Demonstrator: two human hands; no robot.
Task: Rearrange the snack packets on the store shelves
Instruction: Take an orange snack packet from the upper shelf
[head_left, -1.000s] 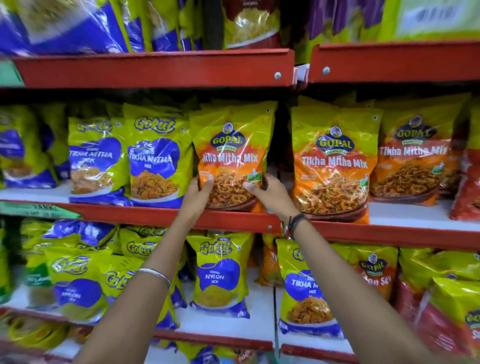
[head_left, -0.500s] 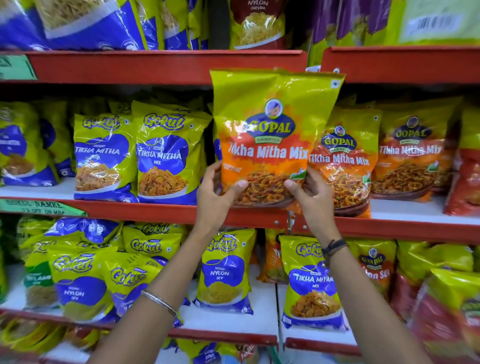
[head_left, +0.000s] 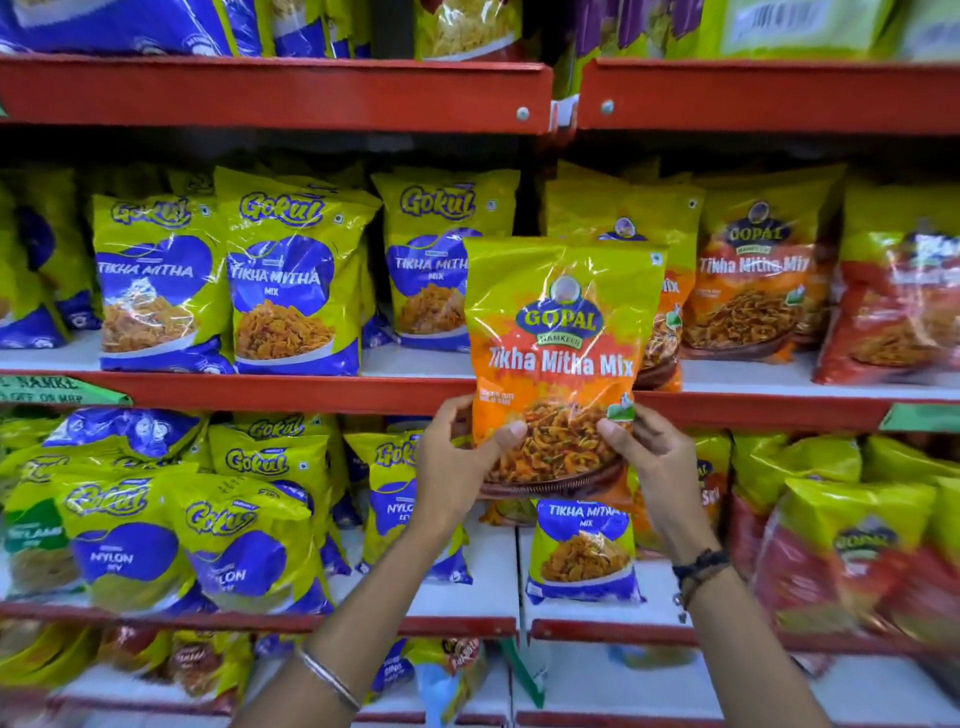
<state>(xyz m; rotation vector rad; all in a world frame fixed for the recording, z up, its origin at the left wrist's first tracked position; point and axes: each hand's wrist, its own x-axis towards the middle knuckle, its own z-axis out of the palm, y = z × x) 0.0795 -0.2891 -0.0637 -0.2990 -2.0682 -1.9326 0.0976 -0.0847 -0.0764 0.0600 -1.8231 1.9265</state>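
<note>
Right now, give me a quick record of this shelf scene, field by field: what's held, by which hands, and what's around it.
held item: Gopal Tikha Mitha Mix packet, upright, off the shelf
left hand: grips the packet's lower left
right hand: grips its lower right
middle shelf, left: Gokul Tikha Mitha packets
middle shelf, right: Gopal packets on the shelf
shelf edges: red

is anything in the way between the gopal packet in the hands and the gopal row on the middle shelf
Nothing visible blocks it. The orange packet is held in front of the red shelf edge, and directly behind it stands another Gopal packet, so it would go in front of that one.
</note>
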